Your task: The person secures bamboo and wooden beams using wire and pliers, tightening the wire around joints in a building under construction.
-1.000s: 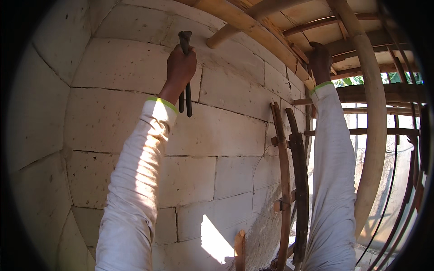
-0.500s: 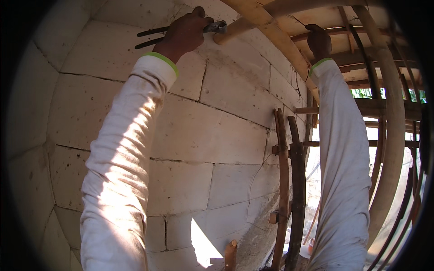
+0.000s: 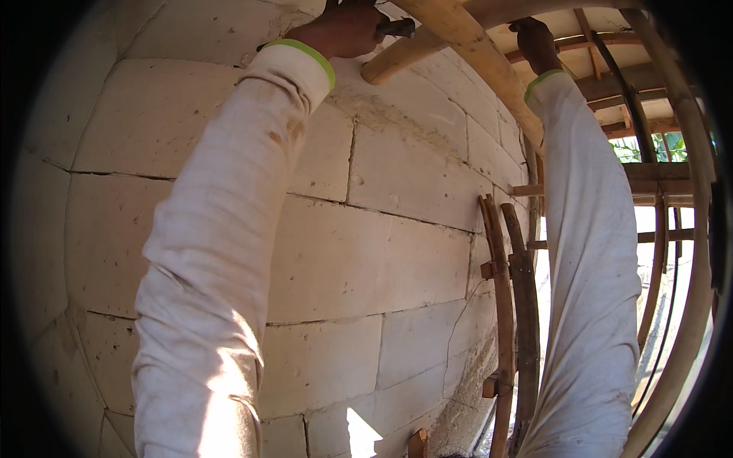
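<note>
My left hand (image 3: 343, 30) is raised at the top, its fingers closed round a pair of end-cutting pincers (image 3: 398, 28). The dark metal head sticks out to the right, close to the end of a round wooden pole (image 3: 393, 61). The handles are mostly hidden by my hand and the picture's edge. Farther right, my right hand (image 3: 537, 44) is held up closed beyond a slanting wooden pole (image 3: 489, 65). Whatever its fingers grip is too small or hidden to make out.
A wall of large pale blocks (image 3: 366, 252) fills the left and middle. Upright wooden strips (image 3: 500, 305) stand against its right part. Long curved poles (image 3: 691, 252) and crossbeams (image 3: 660, 172) form a framework on the right, under a pale boarded ceiling (image 3: 603, 65).
My left hand and the pincers have moved up and right, nearer the poles. My right hand has risen slightly. The whole view has shifted a little.
</note>
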`<state>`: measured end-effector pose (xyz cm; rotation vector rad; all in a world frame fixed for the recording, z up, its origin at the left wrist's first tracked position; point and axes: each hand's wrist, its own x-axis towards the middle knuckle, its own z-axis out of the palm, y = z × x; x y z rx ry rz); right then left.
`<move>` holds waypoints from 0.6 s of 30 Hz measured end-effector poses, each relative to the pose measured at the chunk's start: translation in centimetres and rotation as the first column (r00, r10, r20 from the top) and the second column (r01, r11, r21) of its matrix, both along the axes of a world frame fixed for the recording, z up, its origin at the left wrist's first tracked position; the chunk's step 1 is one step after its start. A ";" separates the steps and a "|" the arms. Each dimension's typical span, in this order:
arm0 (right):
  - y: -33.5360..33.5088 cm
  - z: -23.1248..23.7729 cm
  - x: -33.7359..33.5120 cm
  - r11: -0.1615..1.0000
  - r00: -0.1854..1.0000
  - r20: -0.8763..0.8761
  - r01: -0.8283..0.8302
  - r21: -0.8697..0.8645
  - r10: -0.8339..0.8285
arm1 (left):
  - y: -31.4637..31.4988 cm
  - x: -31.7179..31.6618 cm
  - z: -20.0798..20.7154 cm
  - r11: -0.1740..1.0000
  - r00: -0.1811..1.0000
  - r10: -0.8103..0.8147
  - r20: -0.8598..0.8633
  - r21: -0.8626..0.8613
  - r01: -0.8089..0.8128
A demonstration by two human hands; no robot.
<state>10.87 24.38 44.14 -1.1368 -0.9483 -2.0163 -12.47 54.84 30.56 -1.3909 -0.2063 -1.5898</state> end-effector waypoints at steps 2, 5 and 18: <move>0.8 0.2 -1.1 1.000 0.999 -0.046 -0.005 0.001 0.005 | -0.1 0.7 0.8 0.994 0.993 -0.107 -0.058 0.010 0.108; 5.6 -4.5 -3.4 0.949 0.946 0.108 -0.296 -0.111 0.307 | 1.5 1.1 1.7 0.988 0.998 -0.048 -0.038 0.143 0.053; 1.0 -5.2 -1.9 0.972 0.979 -0.097 0.164 -0.166 -0.182 | 0.2 6.1 -3.6 0.299 0.296 -0.953 -0.071 -0.396 0.868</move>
